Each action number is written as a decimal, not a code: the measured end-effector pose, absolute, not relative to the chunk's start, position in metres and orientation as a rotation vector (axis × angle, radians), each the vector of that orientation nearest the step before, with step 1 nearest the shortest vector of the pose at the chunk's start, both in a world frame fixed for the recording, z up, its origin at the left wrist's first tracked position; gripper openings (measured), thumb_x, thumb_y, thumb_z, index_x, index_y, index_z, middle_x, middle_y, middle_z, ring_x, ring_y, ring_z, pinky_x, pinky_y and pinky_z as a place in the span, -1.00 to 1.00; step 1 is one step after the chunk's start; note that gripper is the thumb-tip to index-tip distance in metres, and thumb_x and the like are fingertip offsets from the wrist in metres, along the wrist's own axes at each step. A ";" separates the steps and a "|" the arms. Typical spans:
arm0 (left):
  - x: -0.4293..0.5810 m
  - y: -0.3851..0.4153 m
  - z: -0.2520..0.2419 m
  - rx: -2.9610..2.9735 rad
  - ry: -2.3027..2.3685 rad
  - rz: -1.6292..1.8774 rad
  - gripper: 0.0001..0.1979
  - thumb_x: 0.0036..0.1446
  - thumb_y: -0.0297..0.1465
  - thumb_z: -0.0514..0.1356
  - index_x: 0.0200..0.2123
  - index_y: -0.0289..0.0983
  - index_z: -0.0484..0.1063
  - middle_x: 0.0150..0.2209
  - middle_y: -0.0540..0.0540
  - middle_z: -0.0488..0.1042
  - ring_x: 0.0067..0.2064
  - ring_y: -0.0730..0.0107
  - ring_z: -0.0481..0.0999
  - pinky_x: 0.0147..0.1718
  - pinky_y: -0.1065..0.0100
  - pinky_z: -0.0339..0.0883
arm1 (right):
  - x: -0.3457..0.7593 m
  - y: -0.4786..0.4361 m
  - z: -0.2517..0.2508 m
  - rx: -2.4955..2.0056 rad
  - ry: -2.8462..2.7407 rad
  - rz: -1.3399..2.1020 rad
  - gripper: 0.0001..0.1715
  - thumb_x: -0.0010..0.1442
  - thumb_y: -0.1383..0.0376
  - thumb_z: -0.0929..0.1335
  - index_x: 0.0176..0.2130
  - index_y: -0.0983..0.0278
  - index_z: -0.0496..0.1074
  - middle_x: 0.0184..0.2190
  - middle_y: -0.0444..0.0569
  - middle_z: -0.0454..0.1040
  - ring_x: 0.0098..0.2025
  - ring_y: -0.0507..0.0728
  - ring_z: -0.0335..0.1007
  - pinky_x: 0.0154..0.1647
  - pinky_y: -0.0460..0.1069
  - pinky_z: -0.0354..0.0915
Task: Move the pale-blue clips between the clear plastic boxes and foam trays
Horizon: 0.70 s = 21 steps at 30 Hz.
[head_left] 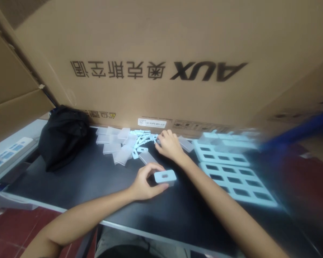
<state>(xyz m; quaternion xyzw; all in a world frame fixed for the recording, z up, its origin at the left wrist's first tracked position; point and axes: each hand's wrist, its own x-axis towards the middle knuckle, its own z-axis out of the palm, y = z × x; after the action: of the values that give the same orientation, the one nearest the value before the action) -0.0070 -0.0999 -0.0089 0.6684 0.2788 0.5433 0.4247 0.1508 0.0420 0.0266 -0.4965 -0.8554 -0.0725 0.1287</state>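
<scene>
Blue-topped box (pixel 165 176): reference centre for all clock positions below, held above the black bench top (pixel 83 182). Components, left to right:

At 9 o'clock, a white unit (pixel 16 154) sits at the far edge of my area. Toward 10 o'clock, a black cloth bundle (pixel 63 138) rests against the carton (pixel 150 28), which forms the back wall at 12 o'clock and bears inverted "AUX" lettering. At 10 o'clock, translucent cases (pixel 123 154) lie overlapping in a loose group.

My left hand (pixel 141 183), at 9 o'clock, is clamped on the box: index finger along the far side, thumb along the near side. At 11 o'clock, light-blue parts (pixel 141 139) lie heaped.

My right hand (pixel 171 143), at 12 o'clock, is at the heap's right edge, fingers curled; I cannot tell whether they grip a part. At 1 o'clock lies a single case (pixel 187 144). Light-blue trays (pixel 231 175) with rectangular openings extend from 2 to 3 o'clock.
</scene>
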 end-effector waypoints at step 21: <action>-0.011 -0.093 -0.012 1.674 0.821 1.269 -0.48 0.14 -0.24 0.43 0.15 -0.27 0.54 -0.20 -0.18 0.57 -0.23 0.30 0.55 -0.17 0.30 0.46 | 0.143 0.040 0.071 -1.516 -2.103 0.328 -0.74 0.33 0.25 0.27 -0.20 0.29 0.52 -0.31 0.04 0.59 -0.25 0.16 0.50 -0.12 0.03 0.34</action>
<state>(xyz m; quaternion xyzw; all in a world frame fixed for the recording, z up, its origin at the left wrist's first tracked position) -0.0107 -0.0927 -0.0120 0.6705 0.3287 0.5082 0.4290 0.1431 0.0403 0.0705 -0.5601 -0.7769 0.1211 0.2610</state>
